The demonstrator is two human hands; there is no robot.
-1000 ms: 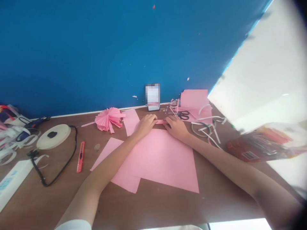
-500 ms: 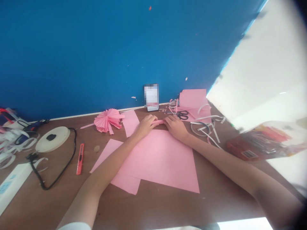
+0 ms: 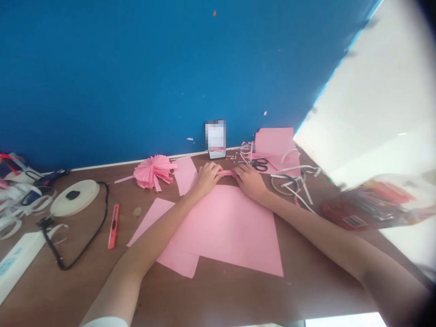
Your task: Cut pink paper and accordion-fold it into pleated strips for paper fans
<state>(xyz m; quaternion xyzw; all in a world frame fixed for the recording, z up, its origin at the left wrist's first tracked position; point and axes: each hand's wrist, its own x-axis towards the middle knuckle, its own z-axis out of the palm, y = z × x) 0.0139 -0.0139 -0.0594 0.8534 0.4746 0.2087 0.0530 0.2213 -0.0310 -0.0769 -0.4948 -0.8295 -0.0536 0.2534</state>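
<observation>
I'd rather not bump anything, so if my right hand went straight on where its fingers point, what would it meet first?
Likely your left hand, just along the pink strip from the right hand, though depth is hard to judge.

Left hand [image 3: 206, 178] and right hand [image 3: 251, 182]: two counted!
Pink strip [image 3: 225, 173]: one, gripped by both.
Pleated rosette [image 3: 153, 171]: one spotted, left of the left hand.
Phone [image 3: 216, 140]: just one, propped beyond the hands.
Scissors [image 3: 260, 164]: one pair, glimpsed past the right hand.
Red cutter [image 3: 113, 228]: one, laid well left of both.
Plastic bag [image 3: 369, 204]: one, seen far right.
</observation>
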